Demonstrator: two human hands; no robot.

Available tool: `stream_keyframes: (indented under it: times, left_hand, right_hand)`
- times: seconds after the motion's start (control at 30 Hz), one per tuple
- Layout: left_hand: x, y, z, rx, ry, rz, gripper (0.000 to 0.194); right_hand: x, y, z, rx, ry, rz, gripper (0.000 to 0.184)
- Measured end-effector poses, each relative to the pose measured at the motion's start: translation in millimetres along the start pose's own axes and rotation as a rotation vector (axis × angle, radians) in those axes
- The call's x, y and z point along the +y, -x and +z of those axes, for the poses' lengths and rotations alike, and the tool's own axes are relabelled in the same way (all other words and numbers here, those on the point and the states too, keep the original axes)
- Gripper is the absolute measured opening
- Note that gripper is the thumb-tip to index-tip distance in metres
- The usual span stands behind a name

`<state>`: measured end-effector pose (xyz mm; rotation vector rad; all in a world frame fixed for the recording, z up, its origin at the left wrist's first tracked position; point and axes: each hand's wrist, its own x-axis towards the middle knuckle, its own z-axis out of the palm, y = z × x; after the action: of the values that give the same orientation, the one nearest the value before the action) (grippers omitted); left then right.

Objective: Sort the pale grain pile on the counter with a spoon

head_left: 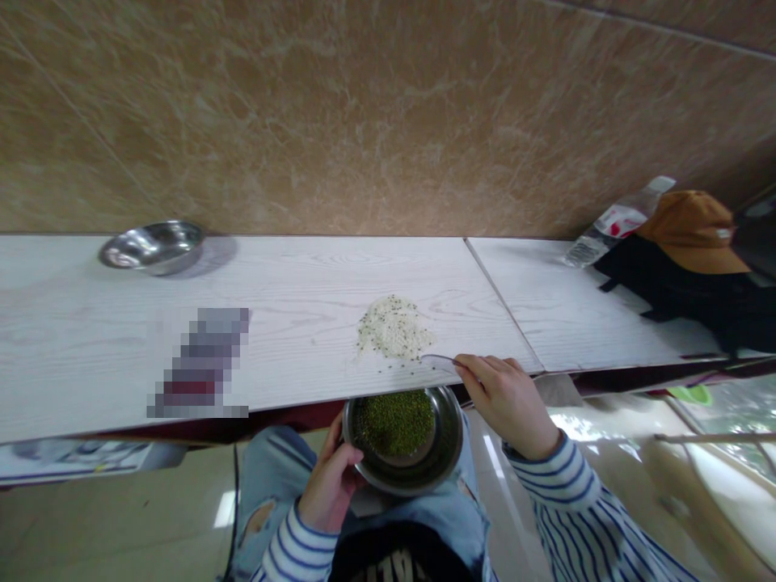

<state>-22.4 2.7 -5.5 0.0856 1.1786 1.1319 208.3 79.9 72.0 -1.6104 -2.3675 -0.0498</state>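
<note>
We observe the right hand [509,402], lower right of centre, with its fingers closed on one end of a clear spoon [440,360]; the other end lies at the lower right margin of a pile [394,327] of white grains flecked with dark green. The left hand [335,478], bottom centre, grips the left rim of a steel bowl [449,469], thumb on top. We find green beans [397,422] inside, the bowl held above the lap at the table's [291,315] front edge. Farther out, a second, shallower dish [154,249] sits at left, against the wall [364,121] side; below it, a pixelated patch [203,364] we cannot identify. At right, we record a bottle [615,225] leaning beside a brown cap [691,230] on black cloth [667,283].
</note>
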Motion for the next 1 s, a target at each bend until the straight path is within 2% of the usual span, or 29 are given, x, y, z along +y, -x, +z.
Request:
stream_keyframes:
  times: [0.3, 1.0]
  left_hand:
    - [-0.6, 1.2, 1.3, -0.01, 0.012, -0.004, 0.074]
    - [-0.7, 1.1, 0.7, -0.011, 0.019, 0.002, 0.075]
  right_hand:
    - [-1.0, 1.0, 4.8, 0.005, 0.001, 0.025, 0.021]
    - [-5.4, -0.1, 4.3, -0.013, -0.023, -0.013, 0.022]
